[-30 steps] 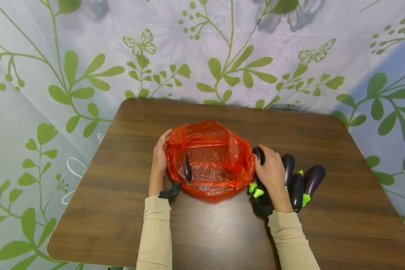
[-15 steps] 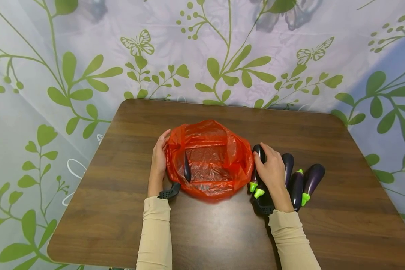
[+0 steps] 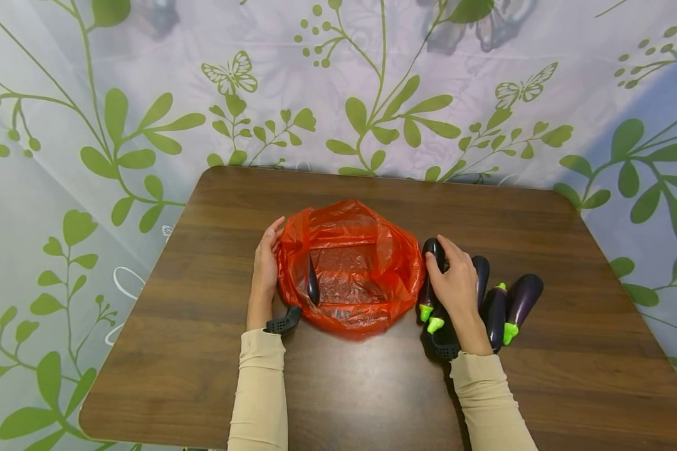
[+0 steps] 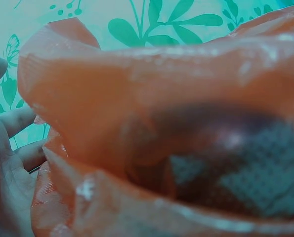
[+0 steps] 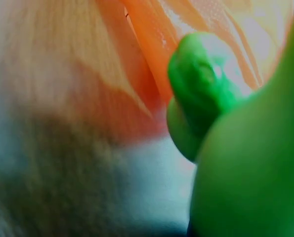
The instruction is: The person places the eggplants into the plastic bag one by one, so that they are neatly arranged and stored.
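A red plastic bag stands with its mouth spread wide at the middle of the table. One dark eggplant shows inside it at the left. My left hand rests against the bag's left outer side, its fingers extended; part of its palm and fingers shows in the left wrist view. Right of the bag, my right hand holds a dark purple eggplant between thumb and fingers, still low at the table. Its green stem end points toward me. Another eggplant's green cap shows under the hand.
More eggplants, such as a glossy one, lie right of my right hand on the brown wooden table. A curtain with a green leaf print hangs behind the table's far edge.
My right hand has shifted slightly away from me and to the right, and the eggplant in it has moved along a little. The left hand and bag have stayed nearly still.
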